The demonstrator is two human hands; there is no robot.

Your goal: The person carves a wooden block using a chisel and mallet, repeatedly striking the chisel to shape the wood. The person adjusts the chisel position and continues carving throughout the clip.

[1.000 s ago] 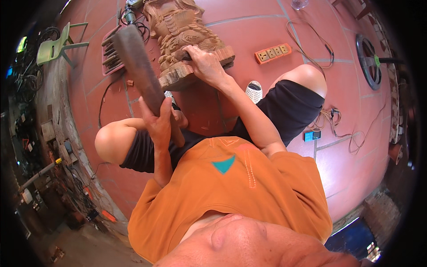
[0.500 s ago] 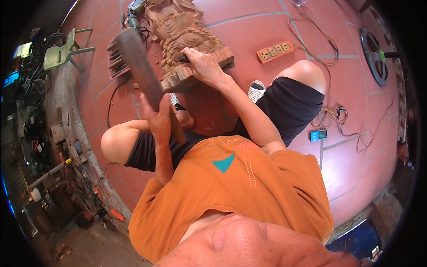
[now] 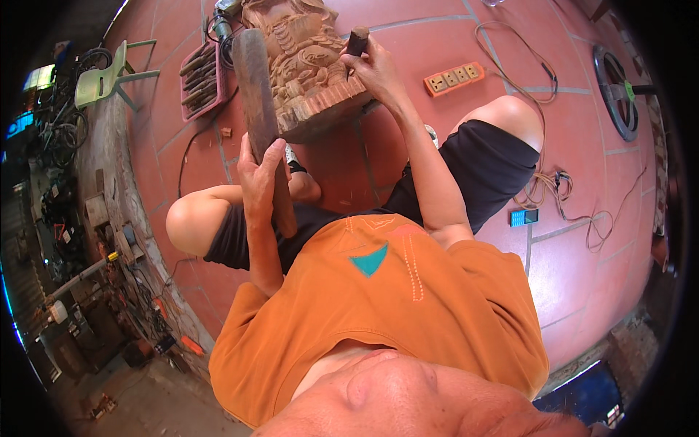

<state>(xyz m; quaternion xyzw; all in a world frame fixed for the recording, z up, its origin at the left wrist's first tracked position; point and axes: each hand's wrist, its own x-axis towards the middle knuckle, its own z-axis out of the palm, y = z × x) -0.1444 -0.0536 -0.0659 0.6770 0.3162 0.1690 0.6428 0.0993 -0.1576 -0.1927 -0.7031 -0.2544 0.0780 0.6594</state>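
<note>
The left hand [image 3: 261, 175] gripped a long wooden mallet [image 3: 255, 91], slanting up past the left edge of a carved wooden figure [image 3: 309, 62] that rested on the red tiled floor [image 3: 411, 36]. The right hand [image 3: 378, 71] was closed around a dark-handled tool [image 3: 357, 41] by the figure's near end. A pink tray [image 3: 204, 112] of tools sat leftward.

Woodcarving workshop, carved statue [image 3: 309, 64], tool tray [image 3: 206, 111]

Red tiled floor [image 3: 582, 175] with bright glare [image 3: 559, 288] lower right; green chair [image 3: 100, 87] upper left
</note>
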